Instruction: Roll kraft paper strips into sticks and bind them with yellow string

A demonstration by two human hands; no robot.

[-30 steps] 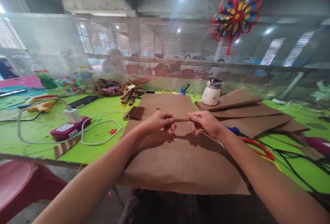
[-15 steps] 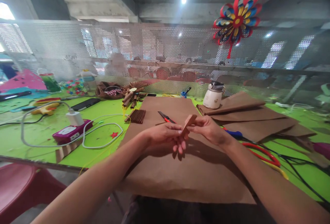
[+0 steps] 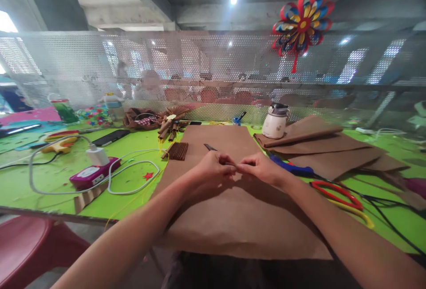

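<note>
My left hand (image 3: 214,169) and my right hand (image 3: 261,169) meet above a large sheet of brown paper (image 3: 253,231). Both have their fingers pinched on a small brown paper strip (image 3: 230,164), of which only a thin edge shows between the fingertips. Beyond my left hand the dark tip of a craft knife (image 3: 209,147) sticks out; the rest of it is hidden. To the left lies a pleated piece of brown paper (image 3: 177,151). Beside my right wrist is a blue-handled tool (image 3: 293,167).
On the green table (image 3: 133,204) a white cable loops from a purple power strip (image 3: 95,173). Rolled brown paper tubes (image 3: 166,129) stand at the back. A white flask (image 3: 275,122) and folded brown sheets (image 3: 326,151) lie right, near red-handled scissors (image 3: 336,193).
The paper strip was raised and plainly visible; now it is turned and mostly covered by fingers. My left fingers have curled in, and both hands have closed together over the knife's handle in view.
</note>
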